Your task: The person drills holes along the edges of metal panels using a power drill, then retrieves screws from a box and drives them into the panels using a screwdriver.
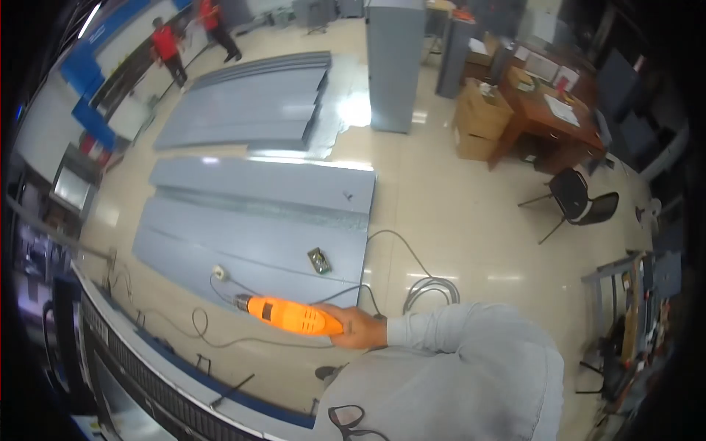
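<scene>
My right hand (355, 328) is wrapped round the handle of an orange power drill (287, 314), whose chuck points left. The drill is in front of grey metal panels (250, 228) lying on the floor. On the panels are a small open box of hardware (319, 261) and, near their lower left edge, a round whitish object (218, 273) with a cable. My left hand is not in view. A pair of black-framed glasses (347, 417) hangs at the grey shirt at the bottom.
More panels (250, 103) lie stacked farther back. A tall grey cabinet (395, 70), cardboard boxes (482, 117), a wooden desk (548, 110) and a black chair (577, 198) stand right. Coiled cable (432, 292) lies on the floor. Two people in red shirts (166, 45) stand at the back left.
</scene>
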`<state>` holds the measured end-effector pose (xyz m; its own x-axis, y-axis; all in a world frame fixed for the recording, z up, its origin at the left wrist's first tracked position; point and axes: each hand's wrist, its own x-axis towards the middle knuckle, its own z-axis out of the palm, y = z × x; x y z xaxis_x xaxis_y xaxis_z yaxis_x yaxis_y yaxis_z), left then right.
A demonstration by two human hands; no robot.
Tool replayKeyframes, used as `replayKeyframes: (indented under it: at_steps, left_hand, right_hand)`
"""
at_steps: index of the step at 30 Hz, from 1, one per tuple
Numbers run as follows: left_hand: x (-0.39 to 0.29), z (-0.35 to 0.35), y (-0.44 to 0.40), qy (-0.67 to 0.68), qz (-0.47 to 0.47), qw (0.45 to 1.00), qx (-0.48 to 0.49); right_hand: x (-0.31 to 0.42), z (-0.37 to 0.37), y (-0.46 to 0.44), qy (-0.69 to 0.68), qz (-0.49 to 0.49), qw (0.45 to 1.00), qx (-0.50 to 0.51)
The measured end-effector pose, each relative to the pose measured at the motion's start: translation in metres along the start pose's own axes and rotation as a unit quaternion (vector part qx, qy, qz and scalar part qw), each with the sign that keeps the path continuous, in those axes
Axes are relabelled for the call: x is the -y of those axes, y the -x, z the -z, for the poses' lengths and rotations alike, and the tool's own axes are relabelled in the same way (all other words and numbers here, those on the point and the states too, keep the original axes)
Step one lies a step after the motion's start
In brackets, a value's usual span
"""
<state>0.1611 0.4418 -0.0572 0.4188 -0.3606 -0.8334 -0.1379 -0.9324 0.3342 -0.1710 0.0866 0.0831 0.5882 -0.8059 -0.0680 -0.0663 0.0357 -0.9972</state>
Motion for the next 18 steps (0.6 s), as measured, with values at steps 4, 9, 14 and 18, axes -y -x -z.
replayKeyframes:
  at_steps: [4,9,14,18]
  left_hand:
    - [-0.059,0.050,-0.036,0.008,-0.075,0.997,-0.004]
    - [-0.168,0.104,-0.035,0.167,-0.251,0.949,0.096]
    - [-0.341,0.019,0.001,0.303,-0.367,0.801,0.363]
    - [-0.431,-0.065,0.045,0.303,-0.401,0.778,0.378]
  right_hand:
    - [-0.026,-0.011,0.001,0.014,0.058,0.997,-0.040]
    - [-0.026,-0.032,-0.001,0.005,0.092,0.993,-0.075]
    - [-0.036,-0.057,0.001,-0.016,0.207,0.954,-0.215]
    - [-0.044,-0.035,0.017,0.052,0.166,0.950,-0.261]
